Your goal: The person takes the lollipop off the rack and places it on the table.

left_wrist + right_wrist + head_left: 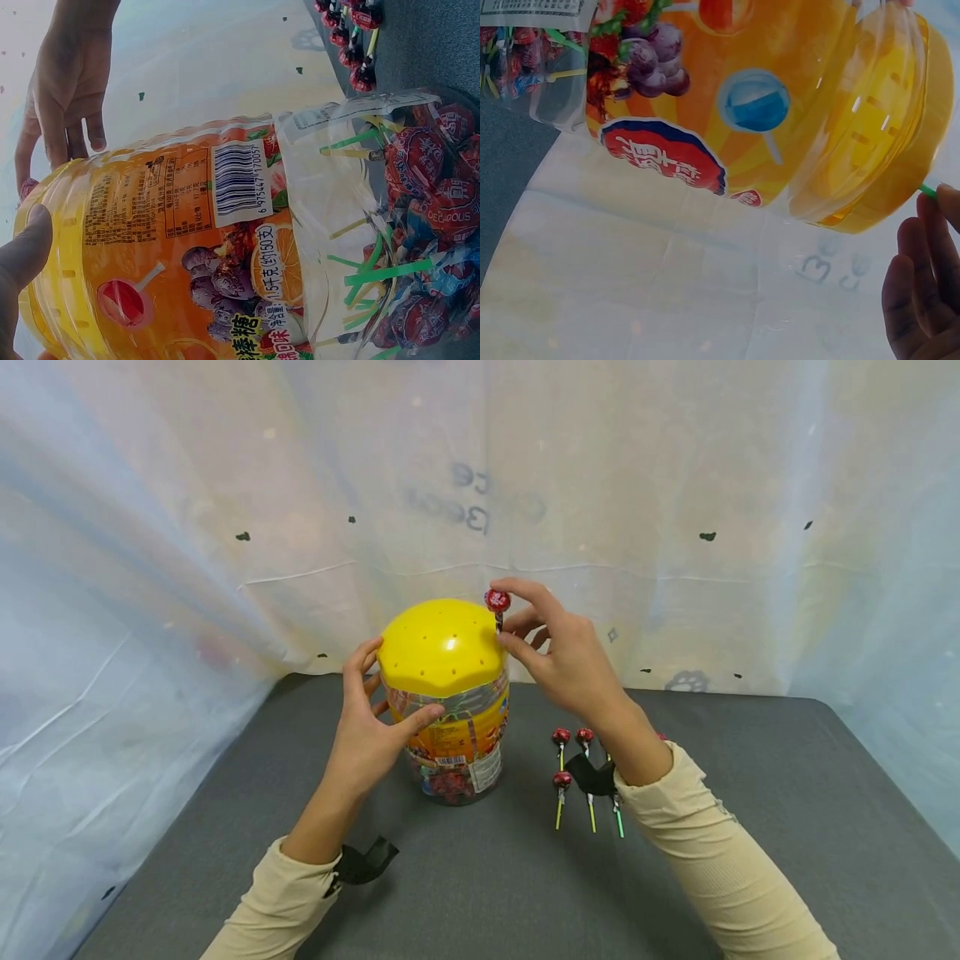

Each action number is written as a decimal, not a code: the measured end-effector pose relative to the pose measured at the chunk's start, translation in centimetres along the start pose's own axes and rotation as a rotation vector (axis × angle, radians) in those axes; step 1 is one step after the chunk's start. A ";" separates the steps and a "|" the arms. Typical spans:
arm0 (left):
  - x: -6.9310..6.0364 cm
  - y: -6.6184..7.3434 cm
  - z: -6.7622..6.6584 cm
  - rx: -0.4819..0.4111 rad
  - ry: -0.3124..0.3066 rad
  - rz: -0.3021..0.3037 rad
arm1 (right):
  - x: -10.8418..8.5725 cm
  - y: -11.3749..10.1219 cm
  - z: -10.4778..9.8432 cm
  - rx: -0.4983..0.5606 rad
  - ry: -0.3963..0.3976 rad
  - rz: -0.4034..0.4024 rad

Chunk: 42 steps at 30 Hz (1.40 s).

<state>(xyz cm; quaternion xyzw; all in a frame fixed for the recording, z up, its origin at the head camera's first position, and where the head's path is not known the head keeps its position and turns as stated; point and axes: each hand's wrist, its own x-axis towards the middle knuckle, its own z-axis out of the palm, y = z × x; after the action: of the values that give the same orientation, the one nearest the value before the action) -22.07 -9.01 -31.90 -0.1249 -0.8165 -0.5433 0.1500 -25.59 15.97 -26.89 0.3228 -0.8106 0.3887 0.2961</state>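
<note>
A clear plastic candy jar [450, 735] with an orange printed label stands upright on the table under a domed yellow lid [442, 643] with small holes. My left hand [363, 731] holds it near the top, thumb in front and fingers round the left side. My right hand [566, 652] pinches a red-wrapped lollipop [497, 601], candy end up, at the lid's right edge. In the right wrist view its green stick [928, 190] meets the lid's rim; whether it sits in a hole I cannot tell. Wrapped lollipops [424, 161] lie inside the jar.
Several red lollipops [562, 780] lie in rows right of the jar, partly hidden by the right forearm. Black straps [366, 862] hang from both wrists. A pale sheet [600, 485] hangs behind the grey table [480, 893].
</note>
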 end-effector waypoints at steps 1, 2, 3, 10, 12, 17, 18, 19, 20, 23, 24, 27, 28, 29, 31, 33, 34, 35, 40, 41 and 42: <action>0.0 0.0 0.0 0.000 -0.001 0.000 | 0.0 0.0 0.0 0.000 0.003 -0.003; 0.0 0.0 0.0 0.000 -0.002 0.000 | 0.0 -0.1 -0.1 0.000 0.006 -0.005; 0.0 0.0 0.0 0.001 -0.002 0.000 | 0.1 -0.1 -0.1 -0.001 0.008 -0.006; 0.0 0.0 0.0 0.000 -0.004 -0.001 | 0.4 -0.4 -0.5 -0.022 0.019 -0.009; 0.0 -0.1 0.1 0.001 -0.003 0.000 | 0.4 -0.4 -0.7 -0.022 0.026 -0.009; 0.1 -0.1 0.1 0.000 -0.004 0.008 | 0.3 -0.4 -1.1 -0.024 0.033 0.005; 0.1 -0.1 0.1 0.001 -0.005 0.008 | 0.2 -0.4 -1.2 -0.025 0.033 0.007; 0.1 -0.1 0.1 0.002 -0.006 0.007 | 0.1 -0.4 -1.2 -0.026 0.031 0.010; 0.1 -0.2 0.1 0.004 -0.006 0.006 | 0.0 -0.3 -1.3 -0.024 0.031 0.015; 0.2 -0.2 0.1 0.012 -0.008 -0.003 | -0.5 -0.3 -1.4 -0.021 0.028 0.031; 0.2 -0.2 0.1 0.014 -0.008 -0.004 | -0.7 -0.3 -1.5 -0.022 0.026 0.037; 0.2 -0.2 0.0 0.019 -0.006 -0.007 | -1.3 -0.3 -1.6 -0.027 0.019 0.052; 0.2 -0.2 0.0 0.020 -0.006 -0.004 | -1.5 -0.3 -1.6 -0.035 0.015 0.058; 0.2 -0.2 0.0 0.020 -0.005 -0.003 | -1.8 -0.3 -1.6 -0.042 0.010 0.063; 0.1 -0.2 -0.1 0.021 -0.005 -0.001 | -2.3 -0.2 -1.6 -0.052 0.003 0.073; 0.1 -0.1 -0.2 0.021 -0.006 -0.002 | -2.7 -0.1 -1.6 -0.059 -0.003 0.084; 0.1 -0.1 -0.2 0.020 -0.006 -0.004 | -3.0 0.0 -1.6 -0.059 -0.007 0.090; 0.0 -0.1 -0.2 0.018 -0.006 -0.006 | -3.2 0.1 -1.6 -0.060 -0.010 0.098; -0.1 0.1 -0.3 0.019 -0.009 -0.015 | -5.0 0.7 -2.0 -0.080 -0.028 0.170; -0.1 0.1 -0.3 0.020 -0.010 -0.013 | -5.4 0.8 -2.1 -0.091 -0.033 0.183; -0.1 0.1 -0.3 0.022 -0.011 -0.015 | -5.9 1.0 -2.2 -0.100 -0.038 0.191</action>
<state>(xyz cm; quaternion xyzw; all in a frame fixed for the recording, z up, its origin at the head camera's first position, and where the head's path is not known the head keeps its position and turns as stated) -21.96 -9.28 -31.73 -0.1199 -0.8242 -0.5347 0.1430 -22.18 20.00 -30.43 0.2361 -0.8616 0.3681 0.2577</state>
